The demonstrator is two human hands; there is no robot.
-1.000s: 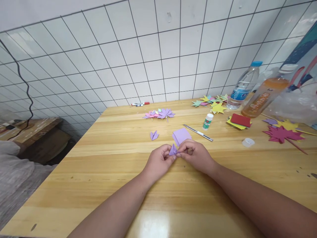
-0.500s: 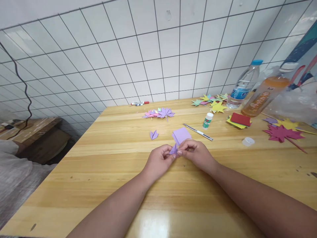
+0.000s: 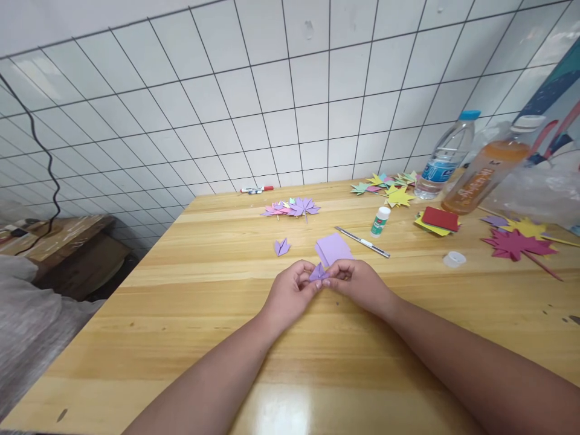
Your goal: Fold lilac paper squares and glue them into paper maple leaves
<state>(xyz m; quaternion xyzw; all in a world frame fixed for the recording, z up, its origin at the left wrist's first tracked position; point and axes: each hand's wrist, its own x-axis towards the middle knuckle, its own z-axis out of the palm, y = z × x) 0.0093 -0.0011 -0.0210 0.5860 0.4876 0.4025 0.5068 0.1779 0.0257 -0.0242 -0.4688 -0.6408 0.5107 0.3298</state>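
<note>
Between my two hands is a small folded piece of purple paper [image 3: 318,273], pointed at the top. My left hand [image 3: 292,291] pinches its left side with thumb and fingers. On the other side, the fingertips of my right hand [image 3: 357,283] are closed on its right edge. Just beyond my right hand lie purple paper squares [image 3: 333,246], partly covered by the fingers. A second folded purple piece [image 3: 281,246] rests on the wooden table [image 3: 217,326] to the left. A utility knife [image 3: 362,241] lies behind the right hand.
A glue stick [image 3: 380,222] stands upright, its white cap [image 3: 454,259] farther right. Paper maple leaves [image 3: 303,207] lie at the back, with more [image 3: 516,243] at right. Red and yellow paper [image 3: 439,219] sits before a water bottle [image 3: 446,157] and an orange drink bottle [image 3: 492,166]. Markers [image 3: 256,190] lie near the wall.
The right fingers have shifted slightly down and flattened along the folded purple paper, which now shows a wider shape. More of the purple squares is visible. My left hand has hardly moved.
</note>
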